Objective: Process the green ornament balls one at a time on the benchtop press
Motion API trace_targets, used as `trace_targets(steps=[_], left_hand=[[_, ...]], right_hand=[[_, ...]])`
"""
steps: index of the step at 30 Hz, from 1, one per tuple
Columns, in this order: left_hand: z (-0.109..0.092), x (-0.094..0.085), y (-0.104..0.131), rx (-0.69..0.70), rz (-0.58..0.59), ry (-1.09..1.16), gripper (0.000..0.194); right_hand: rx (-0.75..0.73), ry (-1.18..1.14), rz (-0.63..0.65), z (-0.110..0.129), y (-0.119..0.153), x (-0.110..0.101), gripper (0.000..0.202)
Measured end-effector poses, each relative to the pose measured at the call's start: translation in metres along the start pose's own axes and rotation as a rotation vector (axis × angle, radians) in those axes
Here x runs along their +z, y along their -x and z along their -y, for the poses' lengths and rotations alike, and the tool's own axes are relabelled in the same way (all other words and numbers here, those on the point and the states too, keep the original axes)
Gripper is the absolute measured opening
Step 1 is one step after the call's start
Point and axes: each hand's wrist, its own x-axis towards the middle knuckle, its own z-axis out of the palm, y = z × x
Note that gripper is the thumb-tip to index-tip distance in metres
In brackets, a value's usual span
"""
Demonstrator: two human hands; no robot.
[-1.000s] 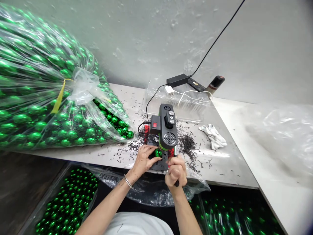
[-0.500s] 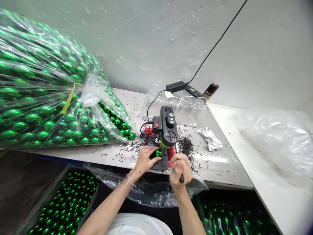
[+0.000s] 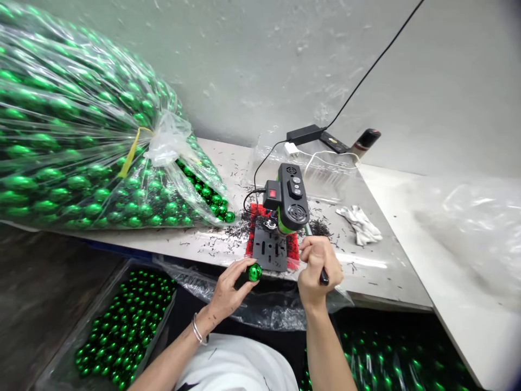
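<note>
Between thumb and fingers, my left hand (image 3: 230,290) grips a shiny green ball (image 3: 254,272) just off the front edge of a slotted black base plate (image 3: 269,256). My right hand (image 3: 321,267) is wrapped round the black-ended lever (image 3: 324,277) of a small black and green drill press (image 3: 293,198). The press stands over the back of the plate, which rests on a red mat (image 3: 292,251). Nothing lies on the visible front part of the plate.
A large clear bag of green balls (image 3: 81,163) fills the left. Black shavings (image 3: 319,227) surround the press. White gloves (image 3: 362,225) lie at right, a power adapter (image 3: 305,134) behind. Below the table are a left bin of green balls (image 3: 122,326) and more balls (image 3: 391,358) at right.
My left hand has drawn the green ball off the plate, toward my body. My right hand still grips the lever, whose angle has changed. The view has shifted slightly.
</note>
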Motion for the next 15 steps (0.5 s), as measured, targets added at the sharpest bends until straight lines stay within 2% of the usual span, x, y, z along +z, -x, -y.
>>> trace_targets(steps=[3,5,7,9,10,12,15], left_hand=[[-0.001,-0.002,0.009,0.105,0.064,-0.085,0.047],[0.002,-0.005,0.002,0.148,0.037,-0.166,0.050],[0.010,-0.012,-0.020,0.151,-0.079,-0.274,0.039],[0.019,-0.023,-0.054,0.120,-0.193,-0.415,0.030],[0.024,-0.029,-0.072,0.085,-0.206,-0.500,0.028],[0.031,-0.039,-0.107,-0.055,-0.116,-0.697,0.025],[0.033,-0.043,-0.141,-0.273,0.190,-0.928,0.020]], right_hand=[[-0.010,-0.007,0.016,-0.001,0.001,-0.001,0.034],[-0.007,-0.002,0.017,-0.003,0.002,-0.002,0.033],[-0.008,0.004,0.008,-0.005,0.003,-0.002,0.033],[-0.012,0.005,-0.001,-0.006,0.005,-0.001,0.034],[-0.015,0.006,-0.005,-0.007,0.005,-0.001,0.034],[-0.025,0.006,-0.010,-0.007,0.005,0.000,0.033],[-0.038,0.002,-0.008,-0.006,0.004,0.000,0.032]])
